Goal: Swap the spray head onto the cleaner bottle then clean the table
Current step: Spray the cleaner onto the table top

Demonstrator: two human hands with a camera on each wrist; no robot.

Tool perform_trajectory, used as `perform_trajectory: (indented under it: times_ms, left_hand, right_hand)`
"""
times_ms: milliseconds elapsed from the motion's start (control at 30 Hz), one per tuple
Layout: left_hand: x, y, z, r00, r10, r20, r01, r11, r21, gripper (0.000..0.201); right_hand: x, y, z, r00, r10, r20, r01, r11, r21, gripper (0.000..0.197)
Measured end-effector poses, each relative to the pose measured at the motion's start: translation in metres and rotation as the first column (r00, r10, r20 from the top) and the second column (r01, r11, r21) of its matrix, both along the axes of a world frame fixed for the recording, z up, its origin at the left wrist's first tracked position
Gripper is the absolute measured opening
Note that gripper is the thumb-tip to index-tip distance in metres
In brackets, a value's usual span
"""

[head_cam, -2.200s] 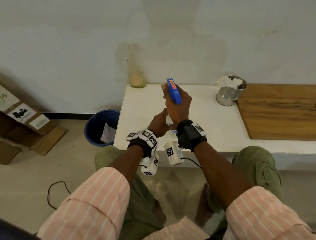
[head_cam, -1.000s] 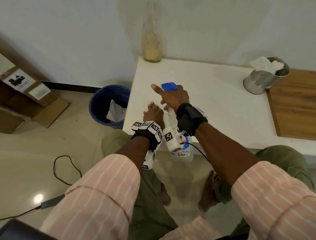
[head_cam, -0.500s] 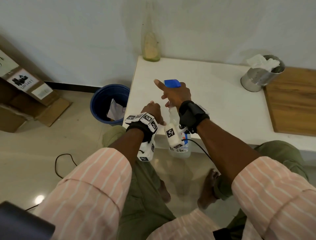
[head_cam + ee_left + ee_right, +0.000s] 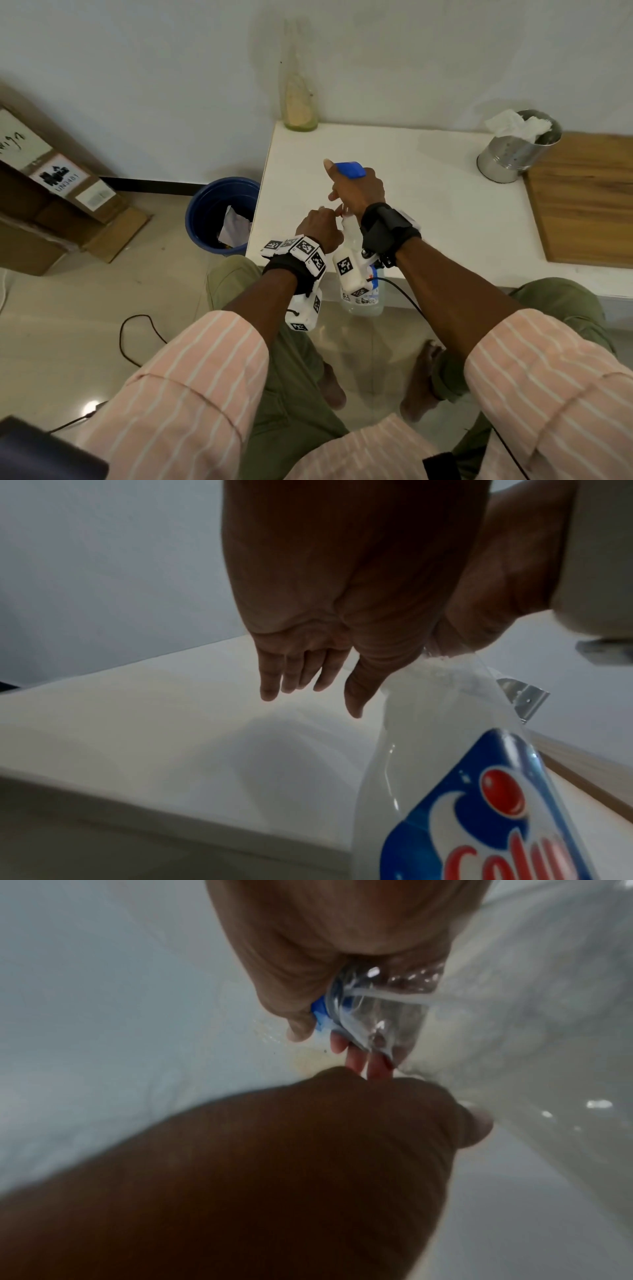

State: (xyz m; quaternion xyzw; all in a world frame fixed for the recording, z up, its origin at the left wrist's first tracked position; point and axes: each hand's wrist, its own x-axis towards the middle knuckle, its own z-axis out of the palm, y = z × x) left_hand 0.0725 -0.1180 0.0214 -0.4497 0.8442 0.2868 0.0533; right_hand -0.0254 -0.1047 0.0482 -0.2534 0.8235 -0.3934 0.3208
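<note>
Right hand (image 4: 356,192) wraps its fingers (image 4: 301,1026) round the blue spray head (image 4: 349,170), index finger stretched out along it. Head sits atop the clear cleaner bottle (image 4: 359,291), held upright off the near-left edge of the white counter (image 4: 428,205). Left hand (image 4: 320,226) at the bottle neck; its fingers (image 4: 294,677) hang straight and relaxed, thumb against the shoulder. Steel cup (image 4: 517,154) with tissue well right of the bottle. Blue bin (image 4: 219,212) on the floor left of the counter.

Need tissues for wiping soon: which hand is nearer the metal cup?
Right. The right hand grips the spray head, left of the metal cup; the left hand sits farther left, nearer the person.
</note>
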Motion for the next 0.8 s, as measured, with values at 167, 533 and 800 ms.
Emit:
perform_trajectory:
  times_ms: [167,533,800]
  left_hand:
    - [-0.002,0.010,-0.006,0.997,-0.039,0.067,0.039,0.999,0.007,0.050]
    - [-0.026,0.036,-0.008,0.996,-0.072,0.061,0.071,0.997,0.014,0.055]
    - [-0.004,0.042,0.003,0.982,0.151,0.115,-0.143,0.987,-0.080,0.033]
  right_hand:
    - [-0.012,0.012,0.001,0.999,-0.028,-0.043,0.029,0.999,0.018,0.059]
    - [-0.062,0.063,-0.005,0.984,-0.177,-0.027,0.178,0.981,0.080,0.053]
    - [-0.036,0.086,-0.009,0.998,0.064,-0.020,-0.063,0.996,0.068,0.055]
